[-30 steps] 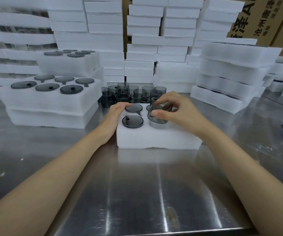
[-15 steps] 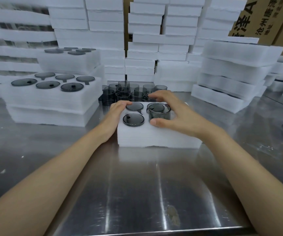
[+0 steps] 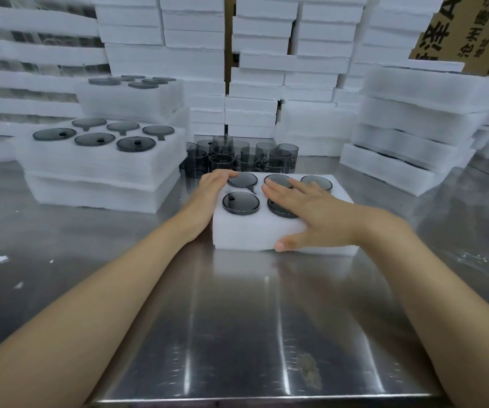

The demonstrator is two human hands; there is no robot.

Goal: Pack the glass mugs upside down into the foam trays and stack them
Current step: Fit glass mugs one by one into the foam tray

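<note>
Mugs [image 3: 240, 203] sit upside down in the foam tray [image 3: 255, 234] on the counter [image 3: 237, 319], right grip [image 3: 316, 210] flat and released across them, left grip [image 3: 213, 187] released on its edge; loose mugs [image 3: 237, 157] behind remain to pack, and this tray seemingly awaits stacking.

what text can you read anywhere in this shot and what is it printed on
"泽 A": large dark print on the cardboard box at top right, cut off by the frame edge.
"沧州唐": smaller line below it on the same box; the characters after these are too blurred to read.
A still smaller line under that is too blurred to read.
No print shows on the foam tray, the glass mugs or the steel table.
</note>
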